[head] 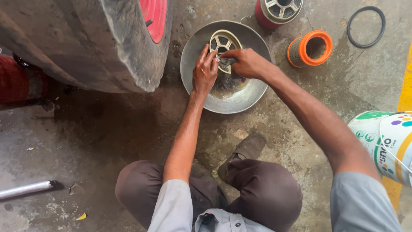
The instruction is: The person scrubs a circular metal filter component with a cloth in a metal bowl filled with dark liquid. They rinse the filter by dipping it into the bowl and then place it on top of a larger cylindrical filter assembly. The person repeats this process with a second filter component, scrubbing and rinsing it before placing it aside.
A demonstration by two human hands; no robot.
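Note:
I squat over a round metal basin (195, 47) on the concrete floor. A cream, spoked filter part (224, 41) stands tilted inside it, above some dark liquid. My left hand (204, 73) rests against the part's lower left side, fingers spread on it. My right hand (246, 63) comes in from the right and is closed on a small grey rag or brush (226, 62) pressed against the part.
A large worn tyre with a red rim (107, 43) fills the upper left. A red filter canister (277, 10), an orange-capped filter element (310, 48) and a black rubber ring (365, 26) lie behind the basin. A white bucket (386, 144) sits right; a metal pipe (25, 189) left.

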